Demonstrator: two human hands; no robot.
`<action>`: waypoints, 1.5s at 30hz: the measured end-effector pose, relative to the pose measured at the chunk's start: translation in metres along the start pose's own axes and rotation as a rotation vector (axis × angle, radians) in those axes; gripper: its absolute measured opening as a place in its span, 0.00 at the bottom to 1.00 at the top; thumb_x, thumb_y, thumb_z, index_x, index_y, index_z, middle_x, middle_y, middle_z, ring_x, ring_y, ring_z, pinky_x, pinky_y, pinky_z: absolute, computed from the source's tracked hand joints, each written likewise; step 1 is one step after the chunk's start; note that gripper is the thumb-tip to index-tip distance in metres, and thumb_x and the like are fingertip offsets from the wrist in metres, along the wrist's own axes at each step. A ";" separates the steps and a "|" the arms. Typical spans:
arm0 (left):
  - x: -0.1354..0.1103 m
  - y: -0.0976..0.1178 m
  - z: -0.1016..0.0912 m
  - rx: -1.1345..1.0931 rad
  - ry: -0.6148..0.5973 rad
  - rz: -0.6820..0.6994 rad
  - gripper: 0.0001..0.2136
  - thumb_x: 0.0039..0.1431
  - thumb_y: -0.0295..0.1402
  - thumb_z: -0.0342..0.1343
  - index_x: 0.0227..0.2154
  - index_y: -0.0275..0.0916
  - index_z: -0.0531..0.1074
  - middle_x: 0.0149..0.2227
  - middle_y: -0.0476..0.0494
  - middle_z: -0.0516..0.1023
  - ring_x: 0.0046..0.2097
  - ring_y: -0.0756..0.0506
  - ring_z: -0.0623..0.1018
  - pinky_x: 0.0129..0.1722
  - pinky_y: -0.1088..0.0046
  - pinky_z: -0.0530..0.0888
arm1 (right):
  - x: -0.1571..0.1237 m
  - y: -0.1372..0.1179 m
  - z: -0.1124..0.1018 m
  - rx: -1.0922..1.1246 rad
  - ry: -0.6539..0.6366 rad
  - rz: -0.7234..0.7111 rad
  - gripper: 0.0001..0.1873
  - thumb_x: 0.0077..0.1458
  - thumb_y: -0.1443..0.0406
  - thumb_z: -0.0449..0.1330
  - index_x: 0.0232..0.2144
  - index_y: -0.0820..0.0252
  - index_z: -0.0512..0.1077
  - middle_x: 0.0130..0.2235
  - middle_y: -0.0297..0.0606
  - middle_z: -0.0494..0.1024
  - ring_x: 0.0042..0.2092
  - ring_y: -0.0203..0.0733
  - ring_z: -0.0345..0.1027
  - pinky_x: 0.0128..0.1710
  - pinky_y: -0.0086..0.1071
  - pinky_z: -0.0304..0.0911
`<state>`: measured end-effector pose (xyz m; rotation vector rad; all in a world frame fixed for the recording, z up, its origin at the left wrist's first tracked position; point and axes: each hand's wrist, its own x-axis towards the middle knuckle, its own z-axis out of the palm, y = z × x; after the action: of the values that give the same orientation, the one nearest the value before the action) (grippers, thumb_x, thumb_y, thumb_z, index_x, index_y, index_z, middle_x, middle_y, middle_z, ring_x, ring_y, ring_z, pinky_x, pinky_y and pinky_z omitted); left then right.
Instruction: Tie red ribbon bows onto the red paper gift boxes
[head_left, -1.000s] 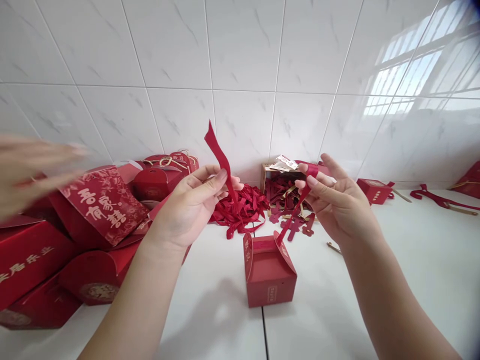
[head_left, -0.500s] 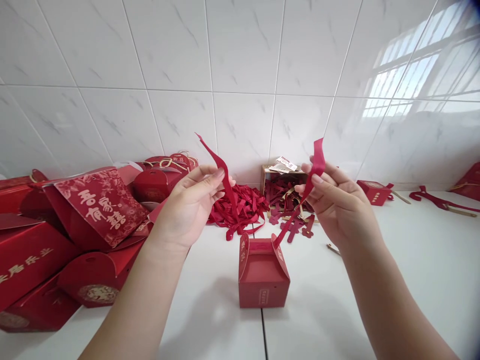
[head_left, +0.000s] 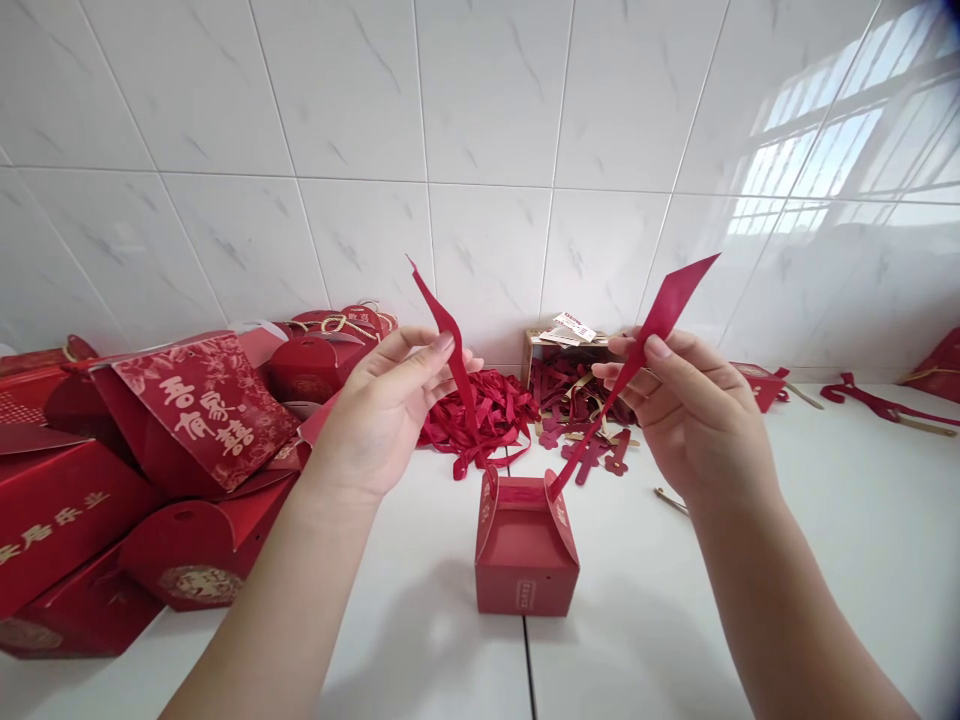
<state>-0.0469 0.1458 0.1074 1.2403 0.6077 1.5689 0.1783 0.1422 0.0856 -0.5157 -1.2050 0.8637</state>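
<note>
A small red gift box [head_left: 525, 560] stands on the white table [head_left: 840, 540] in front of me. A red ribbon [head_left: 452, 345] runs through the box's top, with one end rising on each side. My left hand [head_left: 390, 405] pinches the left end between thumb and fingers. My right hand [head_left: 694, 410] pinches the right end [head_left: 664, 305], which points up and to the right. Both hands hover above and just behind the box.
Large red gift boxes [head_left: 191, 405] with gold lettering are stacked at the left. A heap of loose red ribbons [head_left: 491, 415] lies against the tiled wall, beside an open cardboard box [head_left: 570, 365] of red pieces. More small red boxes and ribbon [head_left: 877, 400] sit at the right.
The right end of the ribbon has been drawn out longer and now sticks up past my right hand. A blurred hand at the far left has gone from view. The small box shifted slightly left.
</note>
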 end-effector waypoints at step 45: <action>-0.018 0.005 0.010 1.136 0.047 0.149 0.06 0.54 0.36 0.55 0.34 0.44 0.74 0.23 0.54 0.68 0.25 0.52 0.68 0.26 0.77 0.65 | -0.002 -0.012 -0.010 -0.980 -0.279 0.100 0.14 0.55 0.57 0.58 0.37 0.57 0.79 0.28 0.36 0.80 0.25 0.39 0.71 0.20 0.29 0.63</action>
<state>-0.0408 0.1253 0.1074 2.0885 1.5869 1.3554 0.1913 0.1342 0.0904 -1.2762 -1.8543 0.3751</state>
